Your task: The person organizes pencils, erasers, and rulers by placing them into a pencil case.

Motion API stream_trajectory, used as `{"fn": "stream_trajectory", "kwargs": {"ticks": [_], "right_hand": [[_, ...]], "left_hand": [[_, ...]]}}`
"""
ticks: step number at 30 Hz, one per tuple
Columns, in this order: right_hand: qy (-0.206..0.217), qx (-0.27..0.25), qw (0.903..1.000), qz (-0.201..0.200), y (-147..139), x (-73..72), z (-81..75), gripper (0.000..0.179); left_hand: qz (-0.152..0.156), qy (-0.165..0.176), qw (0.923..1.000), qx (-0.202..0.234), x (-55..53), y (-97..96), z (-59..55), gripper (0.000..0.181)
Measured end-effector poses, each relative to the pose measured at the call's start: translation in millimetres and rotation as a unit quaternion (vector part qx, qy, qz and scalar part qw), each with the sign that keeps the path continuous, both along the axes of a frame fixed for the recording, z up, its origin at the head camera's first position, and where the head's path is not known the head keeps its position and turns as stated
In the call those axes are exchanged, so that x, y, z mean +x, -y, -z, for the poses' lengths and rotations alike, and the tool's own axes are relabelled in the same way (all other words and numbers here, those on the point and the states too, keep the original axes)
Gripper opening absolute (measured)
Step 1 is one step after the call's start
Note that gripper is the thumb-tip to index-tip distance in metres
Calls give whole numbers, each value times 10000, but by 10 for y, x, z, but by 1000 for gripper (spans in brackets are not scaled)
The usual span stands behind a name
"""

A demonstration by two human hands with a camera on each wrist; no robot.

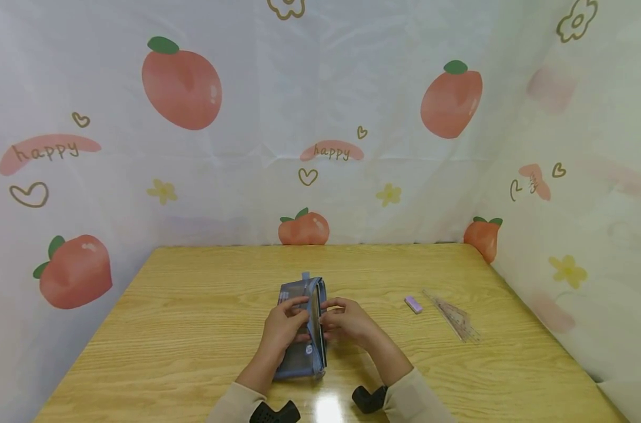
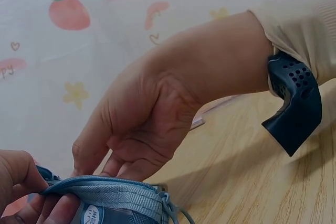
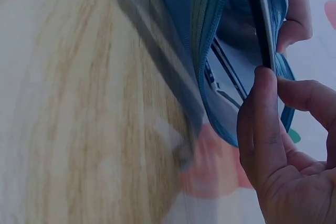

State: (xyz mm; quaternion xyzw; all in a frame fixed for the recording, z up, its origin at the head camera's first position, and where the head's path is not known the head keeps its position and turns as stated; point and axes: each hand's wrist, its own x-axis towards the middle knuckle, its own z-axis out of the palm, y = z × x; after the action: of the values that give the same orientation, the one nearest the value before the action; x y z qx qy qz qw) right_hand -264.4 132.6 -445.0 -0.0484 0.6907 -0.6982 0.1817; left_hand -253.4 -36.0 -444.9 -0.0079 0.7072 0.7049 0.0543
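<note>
You're at the mouth of the blue zippered pencil case point(image 1: 295, 362), which lies lengthwise in front of you near the middle of the table point(image 1: 193, 305), zip open. Your left hand point(image 1: 284, 324) pinches one fabric rim; your right hand point(image 1: 352, 320) has a slim dark bar point(image 3: 261, 22) between thumb and finger, right at the opening. Slender dark sticks point(image 3: 229, 66), maybe pens, sit inside. Step looks like loading or unloading the case; can't tell which way the bar goes. Next move likely calls for a wide mouth and the bar lined up with the case's length, clear of the zip teeth. Purple-and-white eraser point(image 1: 413, 304) and clear set squares point(image 1: 456, 320) lie off right, untouched.
</note>
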Motion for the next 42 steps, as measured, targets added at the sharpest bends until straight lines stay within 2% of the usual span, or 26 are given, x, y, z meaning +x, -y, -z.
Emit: {"fn": "stream_trajectory", "kwargs": {"ticks": [10,24,28,32,35,37,39,42], "right_hand": [[-158,-86,9998,13,51,34,12,39],[-639,234,9977,25,66,64,-23,39],[-831,535,9950,130,10,61,-53,38],[-1059,1084,9882,223,-145,18,-53,35],[-1182,1659,9784,365,-339,-34,-41,32],[-1276,2225,9648,586,-493,-67,-66,30],[-1476,2942,9402,876,-670,-103,-114,27],[-1706,3978,8929,1239,-980,-144,-197,26]], "left_hand": [[20,9,10000,28,10,-5,-12,45],[67,-48,10000,0,22,10,-21,44],[81,-42,9999,51,23,17,-21,45],[72,-39,9999,94,22,26,-24,45],[60,-30,9999,114,22,29,-21,46],[41,-22,9999,133,19,31,-19,46],[19,-41,9999,153,15,35,-17,46],[10,-50,9999,141,12,30,-11,46]]}}
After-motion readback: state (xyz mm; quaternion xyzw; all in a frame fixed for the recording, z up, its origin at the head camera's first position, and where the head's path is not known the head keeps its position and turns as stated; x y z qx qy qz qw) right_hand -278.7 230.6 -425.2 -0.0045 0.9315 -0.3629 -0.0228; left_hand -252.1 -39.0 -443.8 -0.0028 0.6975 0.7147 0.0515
